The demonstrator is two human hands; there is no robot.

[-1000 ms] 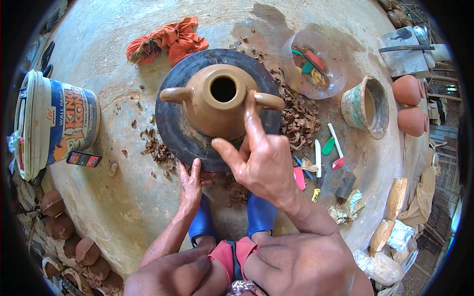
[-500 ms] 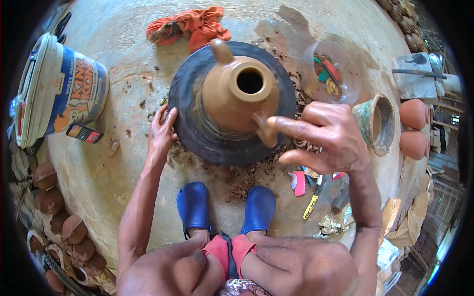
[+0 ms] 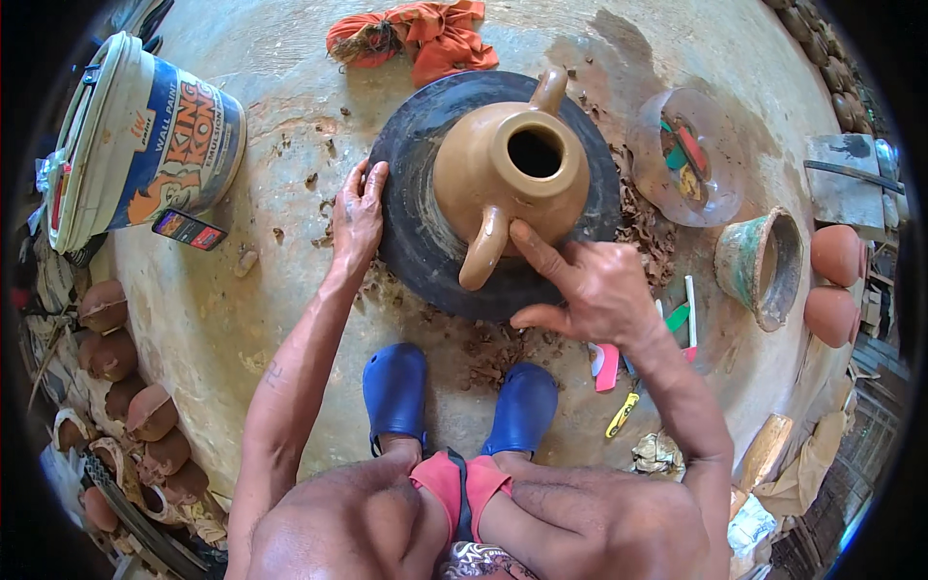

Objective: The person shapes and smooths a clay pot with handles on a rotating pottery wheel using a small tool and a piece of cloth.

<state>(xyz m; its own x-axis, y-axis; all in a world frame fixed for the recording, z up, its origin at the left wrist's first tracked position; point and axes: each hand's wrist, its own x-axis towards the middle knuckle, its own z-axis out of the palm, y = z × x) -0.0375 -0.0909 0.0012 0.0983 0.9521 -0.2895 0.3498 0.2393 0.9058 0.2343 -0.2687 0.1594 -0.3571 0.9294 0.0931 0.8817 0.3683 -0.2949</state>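
A brown clay pot point(image 3: 464, 164) with a round open mouth stands upright on a dark round potter's wheel point(image 3: 411, 232). Two curved clay handles or spouts stick out from it: a far one point(image 3: 550, 89) and a near one point(image 3: 482, 253). At the wheel's left edge, my left hand point(image 3: 360, 217) grips the rim with its fingertips. My right hand point(image 3: 599, 290) is on the near right side of the pot. Its index finger is stretched out and touches the clay beside the near piece; the thumb is apart and the other fingers are curled.
A paint bucket point(image 3: 198, 145) with a phone point(image 3: 189, 229) against it stands left. Right are a clear bowl point(image 3: 720, 198) with tools, a green-crusted pot point(image 3: 739, 256) and reddish pots point(image 3: 833, 316). An orange cloth point(image 3: 449, 43) lies beyond the wheel; a yellow cutter point(image 3: 622, 416) lies nearer.
The wheel and pot have turned clockwise, carrying both side pieces round. My right index finger now touches the pot beside the near piece. The whole view has shifted slightly.
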